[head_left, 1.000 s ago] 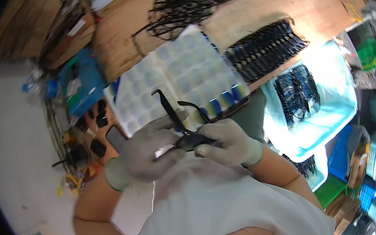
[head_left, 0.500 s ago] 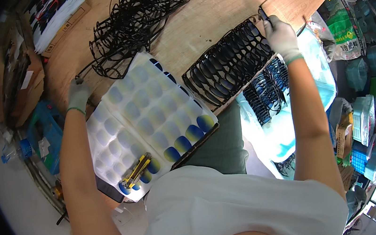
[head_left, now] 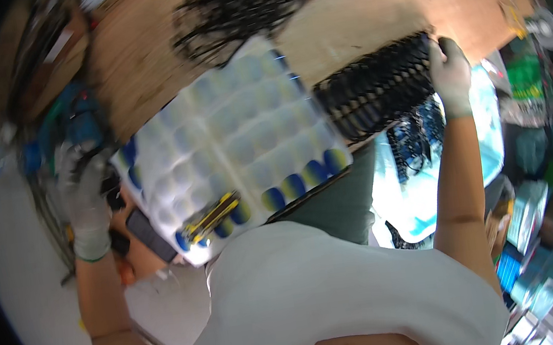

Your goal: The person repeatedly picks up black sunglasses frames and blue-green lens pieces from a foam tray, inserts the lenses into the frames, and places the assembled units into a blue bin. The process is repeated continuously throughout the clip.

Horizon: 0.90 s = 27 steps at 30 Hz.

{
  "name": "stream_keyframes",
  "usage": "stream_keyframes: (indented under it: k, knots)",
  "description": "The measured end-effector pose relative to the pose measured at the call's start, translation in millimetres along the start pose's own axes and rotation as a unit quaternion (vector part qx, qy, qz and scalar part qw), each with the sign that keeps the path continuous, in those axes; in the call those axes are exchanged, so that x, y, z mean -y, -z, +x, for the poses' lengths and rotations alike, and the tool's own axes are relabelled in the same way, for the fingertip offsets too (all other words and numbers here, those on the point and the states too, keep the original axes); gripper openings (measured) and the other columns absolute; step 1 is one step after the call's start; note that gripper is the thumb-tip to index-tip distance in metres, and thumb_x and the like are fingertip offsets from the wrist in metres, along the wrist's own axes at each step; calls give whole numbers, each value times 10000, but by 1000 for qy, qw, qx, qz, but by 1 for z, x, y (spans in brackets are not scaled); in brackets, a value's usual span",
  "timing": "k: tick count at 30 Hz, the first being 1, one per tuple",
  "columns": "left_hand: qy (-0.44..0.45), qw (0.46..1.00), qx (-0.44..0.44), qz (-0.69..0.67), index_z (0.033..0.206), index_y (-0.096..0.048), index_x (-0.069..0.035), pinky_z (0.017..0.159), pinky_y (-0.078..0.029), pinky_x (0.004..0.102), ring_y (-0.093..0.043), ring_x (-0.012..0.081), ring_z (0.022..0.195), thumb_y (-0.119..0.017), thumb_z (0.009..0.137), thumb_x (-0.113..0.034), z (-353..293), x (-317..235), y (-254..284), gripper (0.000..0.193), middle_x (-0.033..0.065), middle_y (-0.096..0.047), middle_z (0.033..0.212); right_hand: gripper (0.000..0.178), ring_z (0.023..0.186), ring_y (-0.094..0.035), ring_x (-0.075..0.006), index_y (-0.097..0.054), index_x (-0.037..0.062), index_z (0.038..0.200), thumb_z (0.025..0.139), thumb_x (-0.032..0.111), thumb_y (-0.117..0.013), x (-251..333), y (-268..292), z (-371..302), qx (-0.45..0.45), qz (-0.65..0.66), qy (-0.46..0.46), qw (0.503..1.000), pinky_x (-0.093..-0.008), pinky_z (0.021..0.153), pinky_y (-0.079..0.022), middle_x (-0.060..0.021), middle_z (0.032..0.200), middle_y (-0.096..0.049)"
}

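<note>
My gloved right hand (head_left: 452,79) is at the right end of a long row of black glasses frames (head_left: 377,89), its fingers closed on the end frame (head_left: 428,41). At the table's left edge is my gloved left hand (head_left: 85,190), beside a blue bag (head_left: 78,122). Motion smears its fingers, and something dark shows near them. Between the hands lies a tray of blue-and-yellow tinted lenses (head_left: 293,185), mostly covered by thin white sheets (head_left: 216,135). A yellow-and-black tool (head_left: 212,217) rests on the sheet close to me.
A tangled heap of black frames (head_left: 247,5) lies at the back of the wooden table (head_left: 367,10). Right of my lap stands a pale blue bin (head_left: 420,199) holding more frames. A dark flat object (head_left: 150,236) lies left of the tray. Cardboard (head_left: 54,76) stands far left.
My left hand has left the heap's edge and come down to the table's left edge. My right hand stays at the row's end, lower against it. The whole view has shifted.
</note>
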<state>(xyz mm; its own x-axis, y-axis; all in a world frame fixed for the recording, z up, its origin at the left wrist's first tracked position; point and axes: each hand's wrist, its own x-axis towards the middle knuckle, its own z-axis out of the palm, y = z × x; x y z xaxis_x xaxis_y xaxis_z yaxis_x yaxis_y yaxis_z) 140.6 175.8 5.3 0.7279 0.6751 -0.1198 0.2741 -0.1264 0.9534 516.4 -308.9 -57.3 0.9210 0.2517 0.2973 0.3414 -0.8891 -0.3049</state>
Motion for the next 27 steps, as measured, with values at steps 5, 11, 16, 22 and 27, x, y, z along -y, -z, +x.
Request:
stream_keyframes:
  k: [5,11,16,22,27]
  knots:
    - [-71,987,-33,-142,1221,-643,-27,848,-548,263,-686,123,978,-699,964,4,-84,27,-8,265,76,-733,1117,240,923,-682,-327,-716,57,1061,825,81,-753,148,-27,-134,79,285,283,912,-415,815,-563,-134,1041,-715]
    - [-112,977,-82,-164,1264,-605,4,790,-558,245,-683,116,938,-696,960,13,-162,34,13,318,149,-733,1115,192,864,-692,-320,-681,81,1021,834,119,-664,298,-36,-229,329,198,503,774,-427,735,-547,-103,1021,-674]
    - [-143,961,-179,-155,1271,-598,21,880,-546,261,-690,147,1006,-658,974,20,-216,28,67,304,138,-724,1102,248,908,-683,-338,-671,91,1081,836,131,-670,315,-51,-246,367,88,516,769,-456,775,-547,-116,1060,-661]
    - [-139,943,-238,-184,1265,-590,20,952,-515,299,-681,164,1008,-663,979,-25,-235,39,88,299,103,-707,1096,234,919,-658,-371,-664,73,1083,861,146,-664,349,-66,-236,303,131,472,818,-477,801,-538,-139,1053,-641]
    - [-135,949,-170,-229,1246,-577,19,901,-523,289,-646,134,906,-623,1015,-70,-235,45,67,252,66,-681,1013,258,888,-650,-387,-665,62,1087,842,142,-682,349,-64,-237,230,127,469,843,-491,796,-533,-159,1039,-640]
